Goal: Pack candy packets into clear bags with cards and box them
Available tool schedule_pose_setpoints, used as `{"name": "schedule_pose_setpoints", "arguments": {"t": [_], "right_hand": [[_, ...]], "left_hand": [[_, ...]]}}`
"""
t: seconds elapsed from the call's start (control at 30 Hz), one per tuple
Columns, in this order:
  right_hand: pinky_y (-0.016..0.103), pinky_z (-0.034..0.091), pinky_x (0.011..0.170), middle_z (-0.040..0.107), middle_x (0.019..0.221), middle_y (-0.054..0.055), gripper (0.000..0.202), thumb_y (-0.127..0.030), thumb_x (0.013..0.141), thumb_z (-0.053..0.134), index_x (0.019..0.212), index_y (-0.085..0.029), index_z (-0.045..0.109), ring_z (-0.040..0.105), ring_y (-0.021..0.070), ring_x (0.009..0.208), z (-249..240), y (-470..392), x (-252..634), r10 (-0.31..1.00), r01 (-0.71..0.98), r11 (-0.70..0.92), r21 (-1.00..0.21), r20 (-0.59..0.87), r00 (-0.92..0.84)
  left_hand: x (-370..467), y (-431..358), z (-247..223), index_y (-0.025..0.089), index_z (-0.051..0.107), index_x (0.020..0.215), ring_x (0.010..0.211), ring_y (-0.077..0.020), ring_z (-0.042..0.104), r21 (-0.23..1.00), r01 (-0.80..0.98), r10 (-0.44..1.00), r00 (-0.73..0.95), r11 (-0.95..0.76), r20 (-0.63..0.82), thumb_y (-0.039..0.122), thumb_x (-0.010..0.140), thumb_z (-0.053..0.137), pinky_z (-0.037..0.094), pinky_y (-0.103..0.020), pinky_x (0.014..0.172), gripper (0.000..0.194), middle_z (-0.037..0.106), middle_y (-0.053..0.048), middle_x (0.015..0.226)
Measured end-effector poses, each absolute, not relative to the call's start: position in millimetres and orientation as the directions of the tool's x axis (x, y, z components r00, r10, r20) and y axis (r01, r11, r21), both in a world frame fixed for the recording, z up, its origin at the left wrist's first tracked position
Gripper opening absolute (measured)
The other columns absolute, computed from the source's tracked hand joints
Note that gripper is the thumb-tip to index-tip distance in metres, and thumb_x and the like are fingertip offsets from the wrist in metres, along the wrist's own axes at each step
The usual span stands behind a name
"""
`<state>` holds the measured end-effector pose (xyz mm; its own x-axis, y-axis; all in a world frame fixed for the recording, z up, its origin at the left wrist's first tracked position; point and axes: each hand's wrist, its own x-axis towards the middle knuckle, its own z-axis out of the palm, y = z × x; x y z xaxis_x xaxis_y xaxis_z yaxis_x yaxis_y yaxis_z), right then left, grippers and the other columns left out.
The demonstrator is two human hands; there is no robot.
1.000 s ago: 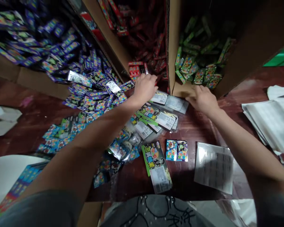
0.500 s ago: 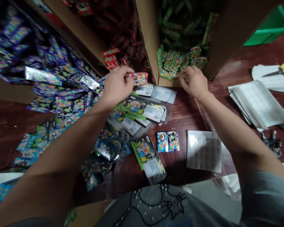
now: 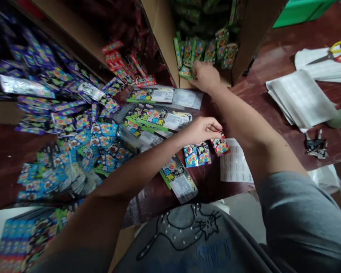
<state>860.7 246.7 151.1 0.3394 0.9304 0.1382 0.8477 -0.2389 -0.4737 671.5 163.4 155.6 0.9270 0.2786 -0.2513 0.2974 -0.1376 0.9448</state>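
Note:
My left hand (image 3: pixel 203 129) grips a red candy packet (image 3: pixel 220 145) by its top edge, just right of a blue packet (image 3: pixel 190 156) and a purple packet (image 3: pixel 204 153) lying side by side. My right hand (image 3: pixel 206 76) reaches to the front of the box of green packets (image 3: pixel 199 49), its fingers pressed on a green packet (image 3: pixel 186 72) at the box's lip. Printed black and green bags (image 3: pixel 153 115) lie behind my left forearm, and another such bag (image 3: pixel 183 185) is nearer my body. A sticker sheet (image 3: pixel 234 163) lies right of the red packet.
Purple packets (image 3: pixel 65 79) and blue packets (image 3: pixel 51 174) are heaped at left. Red packets (image 3: pixel 121 66) spill from a middle box. White sheets (image 3: pixel 304 98), scissors (image 3: pixel 329 55), keys (image 3: pixel 316 146) and a green bin (image 3: pixel 304 11) are at right.
My left hand has carried the red packet from the red box's front to beside the blue and purple packets. My right hand stays at the green box. The view has shifted somewhat.

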Motion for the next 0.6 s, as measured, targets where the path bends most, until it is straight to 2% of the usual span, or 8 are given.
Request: {"name": "schedule_pose_setpoints", "arguments": {"t": [0.1,0.17,0.2,0.27,0.33,0.37,0.47,0.6], "right_hand": [[0.053,0.052,0.109,0.067,0.131,0.011,0.035,-0.027,0.086,0.073,0.117,-0.025,0.058,0.059,0.0337,0.123,173,204,862,0.899,0.694,-0.141,-0.706,0.202,0.388],[0.046,0.055,0.106,0.066,0.120,0.006,0.026,-0.032,0.088,0.067,0.111,-0.024,0.058,0.060,0.0263,0.114,185,147,856,0.848,0.311,0.006,-0.951,0.170,0.502],[0.044,0.059,0.096,0.065,0.112,0.005,0.022,-0.042,0.094,0.056,0.109,-0.025,0.056,0.061,0.0236,0.103,189,112,848,0.830,0.212,0.024,-0.977,0.138,0.541],[0.045,0.062,0.074,0.063,0.101,0.006,0.042,-0.056,0.102,0.026,0.115,-0.027,0.053,0.060,0.0236,0.083,185,38,822,0.816,0.046,0.023,-0.999,0.045,0.577],[0.051,0.062,0.072,0.061,0.099,0.005,0.047,-0.063,0.100,0.031,0.117,-0.030,0.058,0.056,0.0233,0.073,167,-31,784,0.779,-0.395,0.035,-0.918,-0.223,0.587],[0.055,0.063,0.073,0.061,0.092,0.005,0.047,-0.064,0.099,0.030,0.115,-0.031,0.059,0.057,0.0242,0.070,154,-60,764,0.761,-0.483,-0.004,-0.876,-0.316,0.567],[0.064,0.062,0.084,0.062,0.084,0.006,0.051,-0.059,0.099,0.024,0.122,-0.032,0.061,0.061,0.0278,0.068,113,-115,721,0.698,-0.441,-0.054,-0.896,-0.349,0.625],[0.058,0.066,0.086,0.063,0.086,0.002,0.031,-0.055,0.098,0.041,0.112,-0.034,0.060,0.064,0.0239,0.068,92,-139,746,0.566,-0.258,0.009,-0.966,-0.208,0.798]], "left_hand": [[666,170,158,0.012,0.072,0.101,0.090,-0.0146,0.075,0.942,0.311,0.286,0.921,-0.128,-0.265,0.017,0.083,0.084,0.063,-0.035,0.090,0.022,0.080,-0.007,0.096],[657,175,162,0.012,0.072,0.101,0.090,-0.0150,0.076,0.934,0.329,0.284,0.917,-0.137,-0.281,0.018,0.083,0.083,0.063,-0.035,0.089,0.021,0.080,-0.007,0.096],[653,178,164,0.012,0.073,0.100,0.090,-0.0152,0.076,0.931,0.336,0.282,0.916,-0.146,-0.286,0.018,0.083,0.083,0.063,-0.035,0.089,0.021,0.080,-0.007,0.095],[647,181,165,0.013,0.074,0.099,0.089,-0.0156,0.076,0.922,0.346,0.285,0.914,-0.173,-0.289,0.021,0.082,0.083,0.063,-0.036,0.089,0.022,0.080,-0.007,0.094],[645,183,164,0.013,0.075,0.098,0.089,-0.0164,0.076,0.911,0.357,0.292,0.911,-0.208,-0.290,0.025,0.080,0.085,0.063,-0.036,0.089,0.023,0.081,-0.007,0.094],[646,182,163,0.013,0.076,0.098,0.089,-0.0169,0.076,0.905,0.360,0.291,0.912,-0.225,-0.290,0.026,0.080,0.085,0.063,-0.036,0.089,0.025,0.081,-0.007,0.094],[656,174,159,0.014,0.078,0.101,0.089,-0.0179,0.077,0.894,0.355,0.251,0.924,-0.275,-0.290,0.028,0.080,0.085,0.062,-0.034,0.085,0.026,0.082,-0.008,0.097],[673,155,162,0.014,0.080,0.104,0.092,-0.0199,0.078,0.819,0.345,0.159,0.939,-0.459,-0.306,0.025,0.084,0.082,0.060,-0.035,0.086,0.023,0.083,-0.008,0.099]]}}
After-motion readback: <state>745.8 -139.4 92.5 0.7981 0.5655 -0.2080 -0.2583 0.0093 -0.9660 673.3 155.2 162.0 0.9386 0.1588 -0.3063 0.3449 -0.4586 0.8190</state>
